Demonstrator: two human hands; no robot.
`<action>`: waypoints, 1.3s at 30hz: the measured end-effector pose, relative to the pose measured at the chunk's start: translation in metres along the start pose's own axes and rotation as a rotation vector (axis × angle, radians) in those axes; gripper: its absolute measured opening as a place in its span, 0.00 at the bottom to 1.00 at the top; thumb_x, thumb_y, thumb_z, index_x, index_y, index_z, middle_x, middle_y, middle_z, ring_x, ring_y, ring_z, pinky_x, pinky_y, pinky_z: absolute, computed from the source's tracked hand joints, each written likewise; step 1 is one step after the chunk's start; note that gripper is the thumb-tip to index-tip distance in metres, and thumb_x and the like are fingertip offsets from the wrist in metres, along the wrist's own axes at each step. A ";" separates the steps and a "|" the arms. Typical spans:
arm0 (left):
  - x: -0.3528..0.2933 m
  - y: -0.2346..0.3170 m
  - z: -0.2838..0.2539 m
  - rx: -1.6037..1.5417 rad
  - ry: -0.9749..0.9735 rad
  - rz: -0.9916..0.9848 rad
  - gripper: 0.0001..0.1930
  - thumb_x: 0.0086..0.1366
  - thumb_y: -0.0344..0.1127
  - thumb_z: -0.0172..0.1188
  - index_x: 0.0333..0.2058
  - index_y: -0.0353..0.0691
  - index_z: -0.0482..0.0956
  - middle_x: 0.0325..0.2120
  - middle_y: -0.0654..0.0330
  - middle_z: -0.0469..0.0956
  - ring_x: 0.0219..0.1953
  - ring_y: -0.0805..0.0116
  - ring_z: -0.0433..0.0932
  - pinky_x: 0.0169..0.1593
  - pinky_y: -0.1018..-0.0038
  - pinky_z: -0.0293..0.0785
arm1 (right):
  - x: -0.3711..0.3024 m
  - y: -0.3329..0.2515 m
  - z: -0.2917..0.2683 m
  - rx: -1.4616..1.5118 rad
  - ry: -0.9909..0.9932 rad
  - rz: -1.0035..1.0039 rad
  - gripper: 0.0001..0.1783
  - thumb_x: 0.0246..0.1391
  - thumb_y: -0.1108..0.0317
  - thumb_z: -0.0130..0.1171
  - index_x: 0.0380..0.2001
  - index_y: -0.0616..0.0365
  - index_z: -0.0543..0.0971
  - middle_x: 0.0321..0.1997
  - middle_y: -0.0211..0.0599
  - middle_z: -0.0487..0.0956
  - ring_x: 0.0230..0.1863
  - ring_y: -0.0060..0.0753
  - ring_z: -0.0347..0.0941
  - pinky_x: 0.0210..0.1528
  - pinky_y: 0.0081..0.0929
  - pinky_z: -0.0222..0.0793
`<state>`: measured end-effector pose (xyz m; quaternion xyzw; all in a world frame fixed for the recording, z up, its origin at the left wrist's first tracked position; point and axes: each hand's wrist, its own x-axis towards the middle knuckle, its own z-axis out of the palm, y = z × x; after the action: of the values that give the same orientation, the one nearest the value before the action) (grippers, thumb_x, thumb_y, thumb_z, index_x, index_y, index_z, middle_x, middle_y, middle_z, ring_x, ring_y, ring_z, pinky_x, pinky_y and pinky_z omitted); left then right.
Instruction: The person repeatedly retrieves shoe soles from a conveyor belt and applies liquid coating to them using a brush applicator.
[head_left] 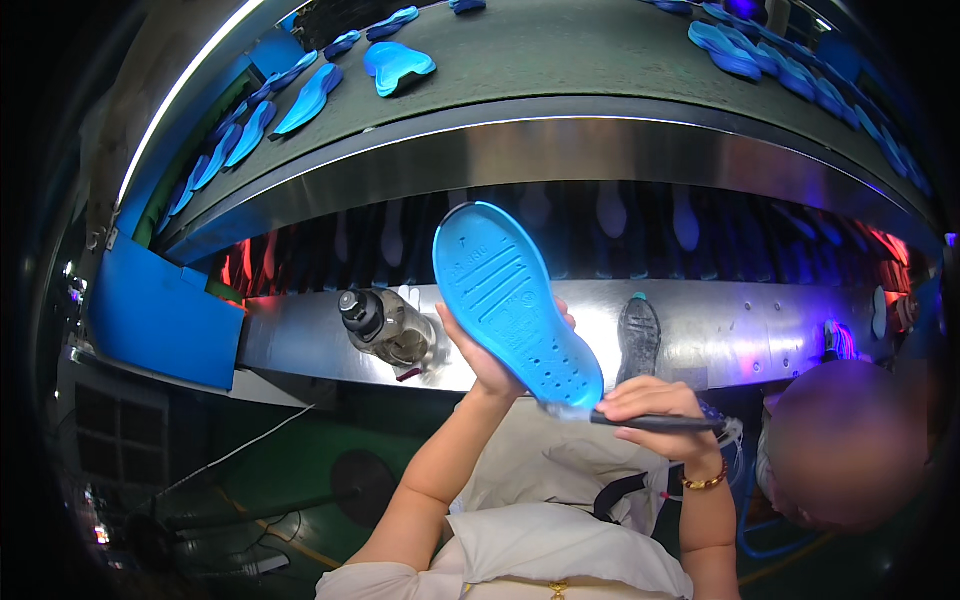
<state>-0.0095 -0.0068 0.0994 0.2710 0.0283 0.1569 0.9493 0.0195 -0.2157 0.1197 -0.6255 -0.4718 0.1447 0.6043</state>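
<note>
My left hand (488, 365) grips a bright blue shoe sole (505, 290) from beneath, thumb along its left edge and fingertips showing at its right. Raised bars and small holes mark the face turned up, and a dark patch shows at its far tip. In my right hand (655, 400) is a brush (655, 422) with a slim black handle, fingers closed round it. Its pale, blurred bristles are at the sole's near end; whether they press on it I cannot tell. Just beyond my right hand, a dark grey sole (639, 338) lies on the steel ledge (725, 335).
A clear bottle with a black cap (385, 325) stands on the ledge at left. Beyond, a green conveyor belt (560, 65) carries several blue soles (310, 100) behind a metal rim. More soles show dimly beneath it. Another person (845, 445) is close at right.
</note>
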 end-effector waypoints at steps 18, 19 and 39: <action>-0.004 0.014 0.012 0.336 -0.358 -0.933 0.29 0.58 0.44 0.50 0.53 0.29 0.61 0.44 0.49 0.70 0.45 0.66 0.72 0.48 0.71 0.68 | 0.010 -0.021 -0.013 -0.119 -0.256 0.031 0.10 0.41 0.76 0.61 0.32 0.62 0.78 0.35 0.42 0.79 0.37 0.36 0.77 0.39 0.24 0.72; -0.005 0.012 0.012 0.409 -0.325 -0.962 0.29 0.58 0.45 0.50 0.52 0.29 0.62 0.44 0.50 0.71 0.44 0.67 0.72 0.48 0.72 0.68 | 0.012 -0.030 -0.020 -0.120 -0.324 0.064 0.11 0.40 0.76 0.61 0.32 0.62 0.78 0.35 0.41 0.79 0.37 0.36 0.77 0.39 0.24 0.72; -0.008 0.049 -0.007 0.482 -0.185 -0.905 0.31 0.55 0.50 0.49 0.49 0.27 0.66 0.45 0.47 0.71 0.43 0.63 0.73 0.47 0.72 0.69 | -0.016 -0.008 -0.042 -0.098 -0.078 0.113 0.12 0.39 0.77 0.63 0.32 0.63 0.78 0.38 0.44 0.78 0.39 0.36 0.76 0.42 0.26 0.72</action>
<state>-0.0320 0.0330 0.1190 0.4554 0.0938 -0.3046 0.8313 0.0395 -0.2551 0.1305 -0.6737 -0.4656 0.1798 0.5450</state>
